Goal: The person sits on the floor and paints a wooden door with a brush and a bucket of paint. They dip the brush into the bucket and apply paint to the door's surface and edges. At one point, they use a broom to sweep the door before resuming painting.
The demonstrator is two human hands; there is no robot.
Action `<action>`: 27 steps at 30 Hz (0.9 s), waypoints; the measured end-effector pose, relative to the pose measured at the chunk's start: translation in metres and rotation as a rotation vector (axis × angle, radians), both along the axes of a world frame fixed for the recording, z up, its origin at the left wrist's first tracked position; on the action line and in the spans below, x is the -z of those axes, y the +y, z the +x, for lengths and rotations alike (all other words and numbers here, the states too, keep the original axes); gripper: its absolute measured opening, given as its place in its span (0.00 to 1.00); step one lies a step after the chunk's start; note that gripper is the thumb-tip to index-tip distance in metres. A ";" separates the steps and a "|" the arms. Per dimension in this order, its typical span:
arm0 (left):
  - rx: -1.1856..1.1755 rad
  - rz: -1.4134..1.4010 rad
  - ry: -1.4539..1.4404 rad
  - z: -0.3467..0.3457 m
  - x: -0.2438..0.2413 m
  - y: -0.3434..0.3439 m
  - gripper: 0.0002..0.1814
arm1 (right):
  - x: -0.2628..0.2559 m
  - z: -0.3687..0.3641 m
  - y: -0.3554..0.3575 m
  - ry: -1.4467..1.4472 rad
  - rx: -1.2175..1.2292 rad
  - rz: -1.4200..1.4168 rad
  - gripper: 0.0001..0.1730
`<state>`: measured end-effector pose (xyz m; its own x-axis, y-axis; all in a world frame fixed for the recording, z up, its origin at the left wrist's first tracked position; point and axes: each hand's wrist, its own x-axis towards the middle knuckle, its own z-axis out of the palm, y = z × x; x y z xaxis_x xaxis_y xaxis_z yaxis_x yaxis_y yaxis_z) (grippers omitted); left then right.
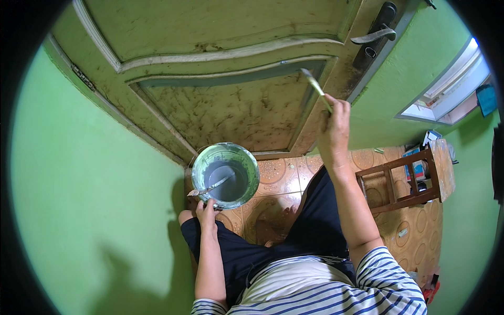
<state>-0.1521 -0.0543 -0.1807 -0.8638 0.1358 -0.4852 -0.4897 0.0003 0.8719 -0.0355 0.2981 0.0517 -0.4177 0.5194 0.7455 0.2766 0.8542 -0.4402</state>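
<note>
My right hand [334, 126] grips a paintbrush [315, 84] by its handle. The bristles point up and left, at the upper right corner of a recessed panel [228, 114] in a worn, stained door [220, 23]. Grey paint [232, 76] covers a band along that panel's top, and some shows down its right side. With my left hand [208, 212] I hold the near rim of a paint-smeared bucket [199, 173]. Grey paint [232, 189] fills its lower part, and a paint-coated stirring stick [212, 187] leans across the rim.
Close on the left stands a green wall [94, 177]. The door carries a lever handle [374, 36] at upper right. A wooden stool [393, 173] lies on its side on the patterned tile floor [271, 171], near a window [449, 86]. Red items [431, 289] sit at lower right.
</note>
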 end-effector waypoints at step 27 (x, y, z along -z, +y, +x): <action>0.046 -0.020 0.007 0.010 -0.009 0.009 0.10 | 0.069 0.020 -0.028 0.137 -0.489 -0.976 0.13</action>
